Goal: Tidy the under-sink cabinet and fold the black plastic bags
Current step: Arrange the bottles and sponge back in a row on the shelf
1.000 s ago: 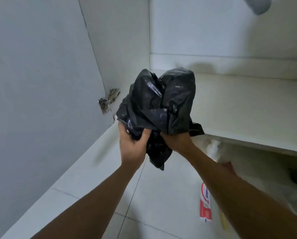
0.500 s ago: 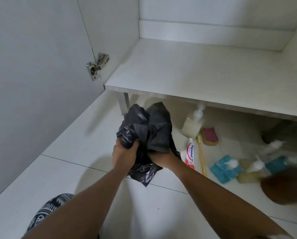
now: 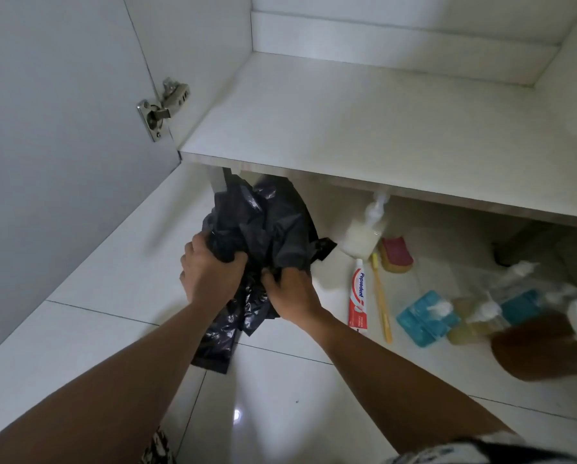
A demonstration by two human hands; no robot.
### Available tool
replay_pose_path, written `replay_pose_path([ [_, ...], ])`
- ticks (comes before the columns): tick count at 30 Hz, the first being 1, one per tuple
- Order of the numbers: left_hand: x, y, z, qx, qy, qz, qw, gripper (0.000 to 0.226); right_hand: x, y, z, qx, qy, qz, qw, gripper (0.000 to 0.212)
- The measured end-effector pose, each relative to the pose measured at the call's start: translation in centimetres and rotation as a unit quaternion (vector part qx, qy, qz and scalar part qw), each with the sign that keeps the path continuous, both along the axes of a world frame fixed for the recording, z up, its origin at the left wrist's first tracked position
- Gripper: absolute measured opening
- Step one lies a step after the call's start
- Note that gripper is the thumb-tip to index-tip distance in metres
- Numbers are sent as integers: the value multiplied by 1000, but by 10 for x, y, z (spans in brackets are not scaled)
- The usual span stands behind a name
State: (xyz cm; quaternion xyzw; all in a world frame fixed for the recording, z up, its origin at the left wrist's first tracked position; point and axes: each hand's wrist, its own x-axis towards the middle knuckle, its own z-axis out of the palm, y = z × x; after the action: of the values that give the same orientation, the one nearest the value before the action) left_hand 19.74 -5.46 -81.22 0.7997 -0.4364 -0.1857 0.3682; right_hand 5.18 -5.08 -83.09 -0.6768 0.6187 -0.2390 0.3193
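Off to the left of the left hand there's the open grey cabinet door with its silver metal hinge, nothing going on there. The left hand has its fingers curled tight into the left side of the crumpled black plastic bag bundle, and the right hand is clamped on the lower right of it, fingers dug into the plastic. So the bundle sits between and above both hands, just in front of the edge of the white cabinet base panel, with a loose tail hanging below the wrists toward the white tiled floor. Right of the right hand, on the floor, are a clear pump bottle, a red-and-white toothpaste tube, a yellow toothbrush and a pink sponge, plus some blurry blue stuff further over. What I'd worry about: that plastic looks slippery and it's still one big wad, so shaking it out could let part of it slide out of the grip. Swinging it rightward could also tip the pump bottle or scatter the small things. The dangling tail might drag on the tiles too. Compared with a second ago, the bundle was up high in front of the cabinet's inside; now it's come down low near the floor, same two-handed grip.
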Motion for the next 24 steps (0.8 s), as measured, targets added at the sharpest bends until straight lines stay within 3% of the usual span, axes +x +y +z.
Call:
replay_pose_path([
  [5,-29,0,16,-83,-52,19,995,71,-32,2,12,-161,107,-4,981,13],
  [8,-51,-3,30,-136,-121,-25,983,72,-50,0,19,-172,143,6,975,18],
  [12,-75,1,45,-199,-254,-135,937,59,-77,7,24,-176,153,-15,972,14],
  [15,-99,3,52,-252,-295,-216,896,45,-107,6,31,-172,109,-60,977,20],
  [17,-122,5,53,-275,-268,-264,885,36,-133,-1,43,-163,95,-115,975,24],
  [19,-147,6,47,-263,-177,-322,892,28,-164,-9,55,-155,123,-160,967,23],
  [21,-172,8,37,-184,-77,-374,906,24,-199,-15,66,-128,159,-188,961,20],
  [24,-208,6,23,-40,-5,-419,907,25,-246,-22,73,-52,188,-208,958,28],
])
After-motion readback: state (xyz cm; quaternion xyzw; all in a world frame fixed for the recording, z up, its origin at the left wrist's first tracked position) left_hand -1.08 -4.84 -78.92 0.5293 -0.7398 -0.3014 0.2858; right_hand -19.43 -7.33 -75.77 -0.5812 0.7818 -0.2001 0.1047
